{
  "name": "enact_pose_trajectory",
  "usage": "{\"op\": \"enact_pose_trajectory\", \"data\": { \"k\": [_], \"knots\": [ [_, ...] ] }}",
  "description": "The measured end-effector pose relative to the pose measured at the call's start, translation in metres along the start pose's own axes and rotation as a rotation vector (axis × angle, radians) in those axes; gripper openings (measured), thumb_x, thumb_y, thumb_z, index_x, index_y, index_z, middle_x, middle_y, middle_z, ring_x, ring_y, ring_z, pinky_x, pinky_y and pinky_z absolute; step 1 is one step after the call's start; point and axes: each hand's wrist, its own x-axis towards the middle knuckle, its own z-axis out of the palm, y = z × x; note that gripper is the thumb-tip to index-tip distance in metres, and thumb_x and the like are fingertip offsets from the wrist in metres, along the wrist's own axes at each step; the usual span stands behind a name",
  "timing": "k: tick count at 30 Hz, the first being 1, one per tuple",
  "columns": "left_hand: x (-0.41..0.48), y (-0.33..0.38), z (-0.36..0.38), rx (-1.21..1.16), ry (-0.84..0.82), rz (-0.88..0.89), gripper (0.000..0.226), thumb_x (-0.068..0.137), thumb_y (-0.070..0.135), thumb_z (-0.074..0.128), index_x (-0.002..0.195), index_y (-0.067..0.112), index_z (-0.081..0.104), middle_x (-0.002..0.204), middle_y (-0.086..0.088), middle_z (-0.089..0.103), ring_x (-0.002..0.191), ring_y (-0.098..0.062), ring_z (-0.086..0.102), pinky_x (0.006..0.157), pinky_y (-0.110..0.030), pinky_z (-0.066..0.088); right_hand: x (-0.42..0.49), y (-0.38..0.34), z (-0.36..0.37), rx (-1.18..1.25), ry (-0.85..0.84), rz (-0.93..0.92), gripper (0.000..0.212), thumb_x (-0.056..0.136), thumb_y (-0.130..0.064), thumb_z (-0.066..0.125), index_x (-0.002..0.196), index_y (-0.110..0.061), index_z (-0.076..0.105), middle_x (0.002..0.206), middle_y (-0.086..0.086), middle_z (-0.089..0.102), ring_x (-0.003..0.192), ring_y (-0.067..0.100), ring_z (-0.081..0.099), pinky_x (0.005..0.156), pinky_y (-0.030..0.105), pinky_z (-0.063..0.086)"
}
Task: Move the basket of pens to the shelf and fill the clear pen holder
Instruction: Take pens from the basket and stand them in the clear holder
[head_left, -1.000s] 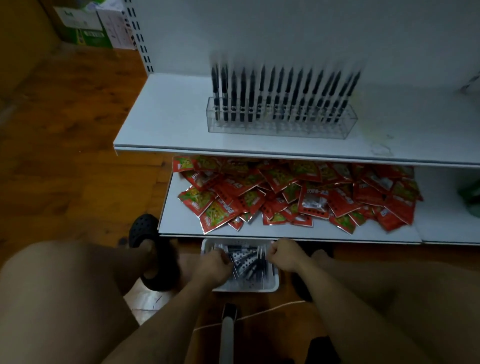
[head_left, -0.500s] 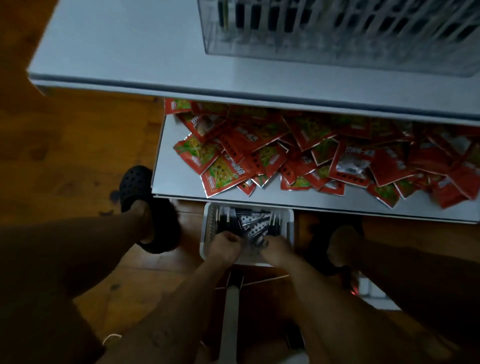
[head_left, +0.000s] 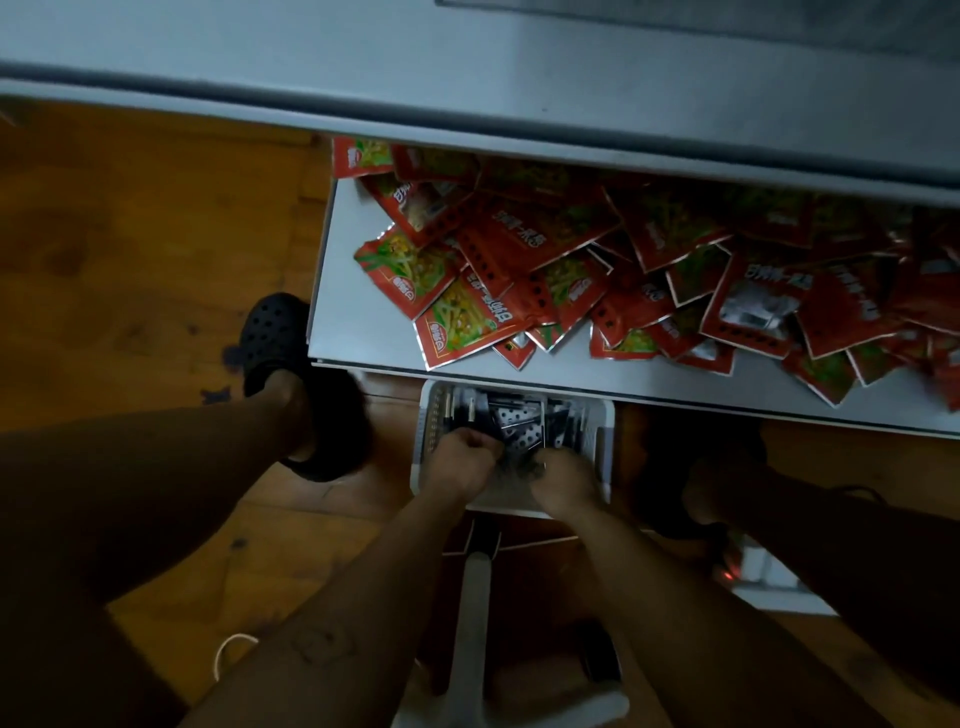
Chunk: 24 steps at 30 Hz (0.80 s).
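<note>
A white slotted basket (head_left: 603, 441) sits on the wooden floor between my feet, partly under the lower shelf's front edge. Black pens and perforated pen packs (head_left: 514, 420) fill it. My left hand (head_left: 457, 463) and my right hand (head_left: 563, 480) are side by side inside the basket's near half. Their fingers are curled down into the pens, and dark pens show between them. Only the blurred base of the clear pen holder (head_left: 727, 21) shows, at the top edge on the upper shelf (head_left: 260, 57).
Several red snack packets (head_left: 571, 260) cover the lower white shelf (head_left: 337, 312) just beyond the basket. My feet in black clogs (head_left: 275, 338) flank the basket. A white bar (head_left: 470, 613) and a thin white cord (head_left: 228, 649) lie near me.
The view has dropped and closed in, so the pen holder has slid out of the top. Both hands moved from the basket's rim into the pens.
</note>
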Motion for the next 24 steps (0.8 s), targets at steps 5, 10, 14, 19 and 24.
{"op": "enact_pose_trajectory", "data": {
  "k": [5, 10, 14, 19, 24],
  "knots": [
    [-0.026, 0.027, -0.011, 0.028, 0.000, 0.123, 0.013, 0.091, 0.019, 0.059, 0.080, 0.013, 0.061, 0.076, -0.008, 0.061, 0.074, -0.022, 0.057, 0.066, -0.029, 0.045, -0.025, -0.004, -0.031, 0.127, 0.076, -0.038, 0.029, 0.089, -0.010, 0.057, 0.116, -0.012, 0.066, 0.118, 0.010, 0.067, 0.109, 0.028, 0.060, 0.092, 0.030, 0.048],
    [-0.069, 0.058, -0.032, 0.052, 0.032, 0.283, 0.014, 0.090, 0.019, 0.057, 0.077, 0.014, 0.060, 0.064, -0.001, 0.057, 0.061, -0.017, 0.053, 0.050, -0.020, 0.039, -0.068, -0.016, -0.065, 0.350, 0.279, -0.121, 0.043, 0.085, -0.007, 0.061, 0.127, -0.016, 0.058, 0.115, 0.011, 0.067, 0.101, 0.027, 0.063, 0.084, 0.030, 0.052],
    [-0.112, 0.090, -0.055, 0.086, 0.079, 0.444, 0.013, 0.090, 0.022, 0.057, 0.079, 0.016, 0.057, 0.065, 0.000, 0.058, 0.055, -0.014, 0.051, 0.053, -0.021, 0.038, -0.110, -0.031, -0.094, 0.503, 0.445, -0.186, 0.043, 0.082, -0.013, 0.072, 0.121, -0.013, 0.055, 0.089, 0.007, 0.067, 0.079, 0.020, 0.061, 0.060, 0.021, 0.044],
    [-0.162, 0.121, -0.084, 0.156, 0.154, 0.615, 0.011, 0.087, 0.025, 0.063, 0.086, 0.014, 0.061, 0.072, 0.002, 0.059, 0.072, -0.019, 0.054, 0.059, -0.027, 0.037, -0.166, -0.052, -0.128, 0.659, 0.663, -0.327, 0.015, 0.082, -0.015, 0.074, 0.087, -0.013, 0.060, 0.073, -0.004, 0.061, 0.072, 0.018, 0.060, 0.056, 0.020, 0.042],
    [-0.211, 0.155, -0.105, 0.165, 0.239, 0.748, 0.014, 0.089, 0.025, 0.065, 0.097, 0.016, 0.060, 0.080, 0.004, 0.059, 0.074, -0.013, 0.055, 0.062, -0.025, 0.038, -0.221, -0.069, -0.176, 0.726, 0.927, -0.491, 0.012, 0.079, -0.024, 0.078, 0.077, -0.017, 0.069, 0.070, 0.000, 0.064, 0.062, 0.004, 0.053, 0.056, 0.013, 0.040]
  ]
}}
